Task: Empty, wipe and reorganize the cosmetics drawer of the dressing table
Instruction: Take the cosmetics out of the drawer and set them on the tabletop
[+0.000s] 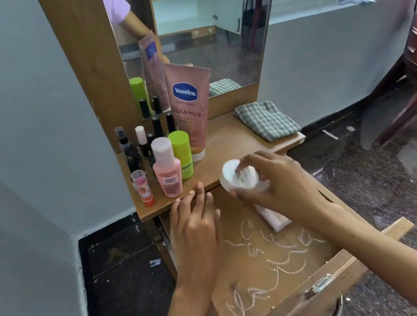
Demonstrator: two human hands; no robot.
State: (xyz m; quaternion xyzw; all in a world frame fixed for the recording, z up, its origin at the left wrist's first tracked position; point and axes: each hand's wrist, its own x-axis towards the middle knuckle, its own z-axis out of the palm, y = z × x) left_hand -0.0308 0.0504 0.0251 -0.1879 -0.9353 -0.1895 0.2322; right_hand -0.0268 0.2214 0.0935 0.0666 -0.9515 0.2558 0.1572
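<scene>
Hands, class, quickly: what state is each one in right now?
Left hand: open, fingers straight, fingertips touching the dressing table's shelf edge.
Right hand: closed, gripping a white jar over the open drawer.

Left hand (194, 223) flat, fingers straight, right hand (273, 180) raised, curled in a grip, both forearms extended

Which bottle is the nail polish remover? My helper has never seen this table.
On the wooden dressing table shelf, look at the bottle cluster left of the Vaseline tube. It stands at the front edge: the pink bottle with a pale cap, beside the green-capped bottle.
</scene>
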